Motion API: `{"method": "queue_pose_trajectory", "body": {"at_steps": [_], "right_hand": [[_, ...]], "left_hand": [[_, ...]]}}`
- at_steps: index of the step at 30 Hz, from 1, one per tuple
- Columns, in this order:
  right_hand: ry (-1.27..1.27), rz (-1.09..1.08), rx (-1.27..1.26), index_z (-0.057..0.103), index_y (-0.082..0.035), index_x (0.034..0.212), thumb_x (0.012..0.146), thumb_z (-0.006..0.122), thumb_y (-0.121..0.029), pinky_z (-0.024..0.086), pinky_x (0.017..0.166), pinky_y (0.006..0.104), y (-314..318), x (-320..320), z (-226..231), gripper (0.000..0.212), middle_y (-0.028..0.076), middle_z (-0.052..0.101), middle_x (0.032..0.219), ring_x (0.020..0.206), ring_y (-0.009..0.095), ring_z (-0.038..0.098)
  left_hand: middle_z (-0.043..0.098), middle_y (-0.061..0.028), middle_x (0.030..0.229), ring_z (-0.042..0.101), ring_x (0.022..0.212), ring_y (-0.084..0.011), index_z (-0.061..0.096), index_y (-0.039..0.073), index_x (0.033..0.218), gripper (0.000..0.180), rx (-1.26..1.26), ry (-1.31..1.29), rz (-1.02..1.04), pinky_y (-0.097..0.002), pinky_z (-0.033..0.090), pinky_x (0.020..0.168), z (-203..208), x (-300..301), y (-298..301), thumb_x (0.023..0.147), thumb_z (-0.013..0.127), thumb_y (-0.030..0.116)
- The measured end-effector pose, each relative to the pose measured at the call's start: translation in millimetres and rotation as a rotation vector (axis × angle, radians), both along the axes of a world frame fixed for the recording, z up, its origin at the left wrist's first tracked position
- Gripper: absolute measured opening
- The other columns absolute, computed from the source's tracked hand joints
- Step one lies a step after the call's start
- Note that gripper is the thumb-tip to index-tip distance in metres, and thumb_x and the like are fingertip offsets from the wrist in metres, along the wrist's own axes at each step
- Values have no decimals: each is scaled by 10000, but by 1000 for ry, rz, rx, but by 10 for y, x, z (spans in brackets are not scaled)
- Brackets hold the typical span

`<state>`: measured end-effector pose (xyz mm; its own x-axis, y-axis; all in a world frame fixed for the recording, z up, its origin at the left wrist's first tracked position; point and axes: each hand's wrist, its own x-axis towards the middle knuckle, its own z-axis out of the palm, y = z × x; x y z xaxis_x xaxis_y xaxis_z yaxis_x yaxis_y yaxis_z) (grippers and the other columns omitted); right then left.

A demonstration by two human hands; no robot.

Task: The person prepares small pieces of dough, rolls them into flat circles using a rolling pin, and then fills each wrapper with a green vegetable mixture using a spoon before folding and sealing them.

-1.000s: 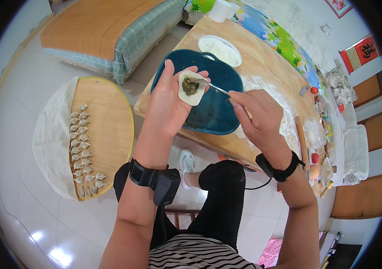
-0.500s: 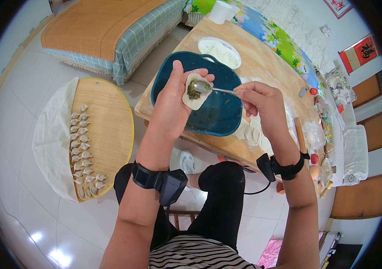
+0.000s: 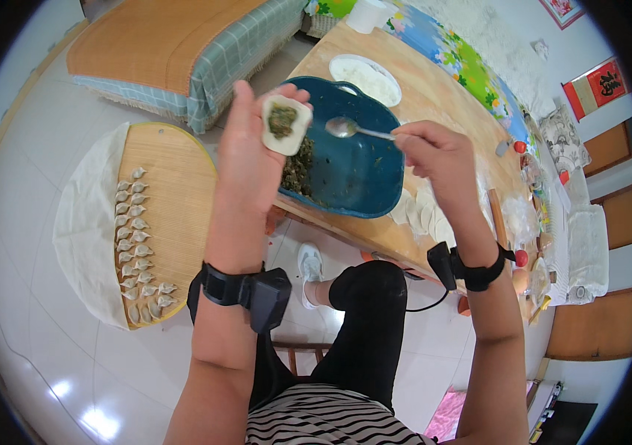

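Note:
On the upturned palm of my left hand [image 3: 244, 163] rests a pale dumpling wrapper [image 3: 297, 136], with a mound of dark green filling at its middle. The thumb stretches out away from the wrapper and the fingers lie behind it. My right hand [image 3: 438, 154] pinches the handle of a metal spoon [image 3: 342, 127], whose bowl hangs over the blue-green basin [image 3: 356, 182], apart from the wrapper. More chopped green filling [image 3: 298, 172] lies in the basin's left side, partly hidden by my left hand and the wrapper.
The basin stands on a wooden table [image 3: 316, 61] beside a white plate of flour [image 3: 366, 80]. Flat wrappers [image 3: 427, 215] and a rolling pin [image 3: 497, 216] lie to the right. At left, a round board [image 3: 179, 185] holds rows of dumplings [image 3: 136, 237] beside a white cloth [image 3: 90, 230].
My left hand has moved left with the wrapper, uncovering filling in the basin. The spoon has come off the wrapper's filling and now hangs apart from it over the basin.

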<state>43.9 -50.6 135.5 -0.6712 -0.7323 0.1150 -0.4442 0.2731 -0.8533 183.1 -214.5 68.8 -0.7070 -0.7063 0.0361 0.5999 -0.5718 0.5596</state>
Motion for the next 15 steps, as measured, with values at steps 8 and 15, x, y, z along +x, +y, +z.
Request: {"method": "queue_pose_trajectory", "body": {"at_steps": [8, 15], "right_hand": [[260, 199, 329, 703, -59, 812, 806, 597, -204, 503, 675, 403, -318, 6, -623, 180, 155, 666, 768, 733, 350, 638], [737, 178, 35, 670, -125, 918, 745, 695, -150, 494, 651, 369, -91, 205, -254, 177, 73, 626, 853, 775, 278, 615]], "left_hand": [[516, -277, 1260, 526, 1175, -354, 427, -132, 1255, 656, 98, 108, -117, -403, 433, 1034, 47, 17, 12, 1012, 313, 467], [561, -237, 1186, 567, 1109, -314, 446, -88, 1222, 638, 178, 119, -260, -398, 463, 978, 20, -107, 180, 999, 339, 500]]}}
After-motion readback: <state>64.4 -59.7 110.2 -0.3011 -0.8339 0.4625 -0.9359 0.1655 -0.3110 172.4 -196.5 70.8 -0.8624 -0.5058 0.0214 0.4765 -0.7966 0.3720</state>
